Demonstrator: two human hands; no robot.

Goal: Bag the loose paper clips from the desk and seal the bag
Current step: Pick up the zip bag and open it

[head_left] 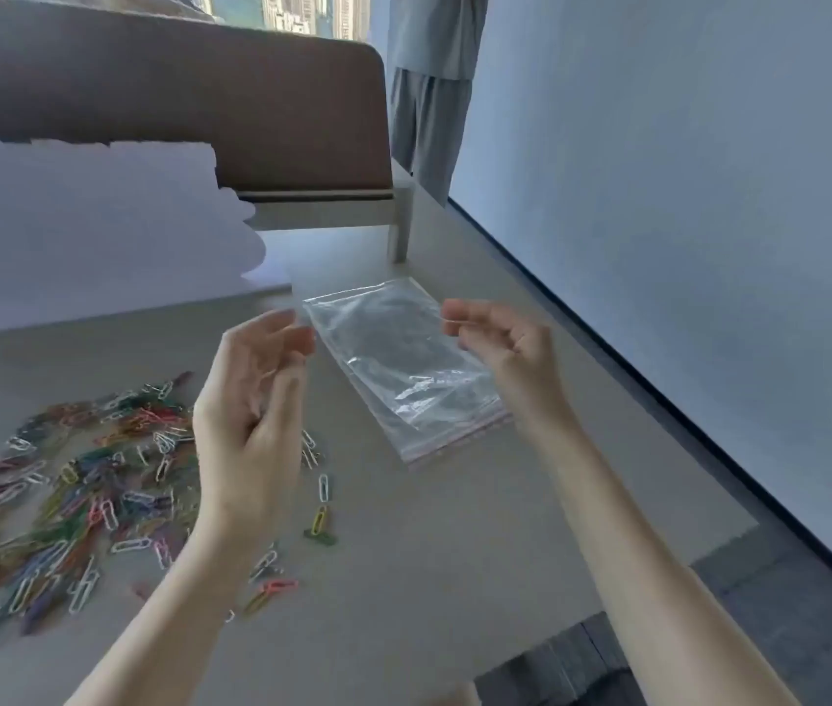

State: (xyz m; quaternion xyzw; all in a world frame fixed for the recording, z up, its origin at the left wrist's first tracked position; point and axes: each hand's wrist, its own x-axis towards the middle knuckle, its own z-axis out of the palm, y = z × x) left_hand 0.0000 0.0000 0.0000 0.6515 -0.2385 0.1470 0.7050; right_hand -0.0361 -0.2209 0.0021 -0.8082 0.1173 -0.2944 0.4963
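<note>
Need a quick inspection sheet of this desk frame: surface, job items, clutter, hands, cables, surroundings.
Surface: grey desk, mostly bare on its right half.
Job's things: clear zip bag lying flat, looks empty; coloured paper clips heaped loose at left, a few strays nearer the middle.
Clutter: nothing seen beyond the clips.
Grippers: left hand and right hand raised above the desk either side of the bag, fingers curled, holding nothing.
Cables: nothing seen.
Surroundings: brown partition panel behind the desk; a person standing beyond it; pale wall at right.

Bare desk (454,552) near bag (398,364), paper clips (72,491) crowding left
</note>
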